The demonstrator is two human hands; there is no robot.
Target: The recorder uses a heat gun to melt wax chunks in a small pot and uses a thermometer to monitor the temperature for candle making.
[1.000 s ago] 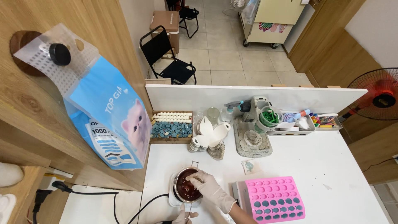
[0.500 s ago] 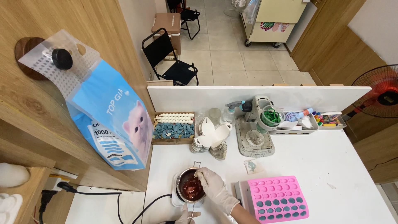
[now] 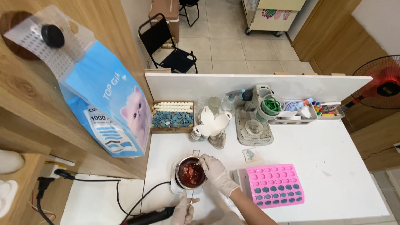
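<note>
**Head view: gloved hand shifts to the pot's right rim**

Head camera looks down on a white table (image 3: 333,158). At its near left edge a small metal pot (image 3: 191,174) of dark red, lumpy material sits on a white warmer base. The right hand (image 3: 214,171), gloved in white, has slid from over the pot's mouth a second ago to its right rim, fingers curled there, so the red contents now show more fully. Whether it grips a tool I cannot tell. The left hand (image 3: 183,210), also gloved, closes around the pot's thin handle at the near edge. Just right lies a pink mould tray (image 3: 275,185), its nearer rows filled blue, the far rows empty.
</note>
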